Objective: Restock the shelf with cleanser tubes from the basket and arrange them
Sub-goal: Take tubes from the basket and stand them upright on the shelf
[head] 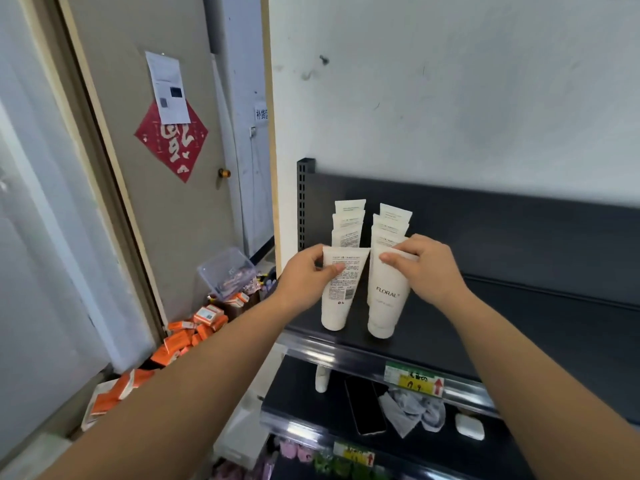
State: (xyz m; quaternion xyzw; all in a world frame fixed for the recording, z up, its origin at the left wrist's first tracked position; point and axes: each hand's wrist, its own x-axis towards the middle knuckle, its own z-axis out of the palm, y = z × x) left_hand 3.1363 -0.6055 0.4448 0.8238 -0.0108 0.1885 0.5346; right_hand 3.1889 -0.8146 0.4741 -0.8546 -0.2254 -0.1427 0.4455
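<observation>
Clear tub [225,270] off to the left has small packets piled in it. On the shelf [519,265], two rows of white tubes stand cap-down near the front left corner. Left hand [304,275] has a pinch grip on the front left tube [337,299]; right hand [427,268] has its grip curled round the top of the front right tube [384,303].

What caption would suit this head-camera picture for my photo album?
Restocking: left hand grips the left front tube, right hand the FLORAL tube, heading two rows standing cap-down on a dark shelf.
</observation>
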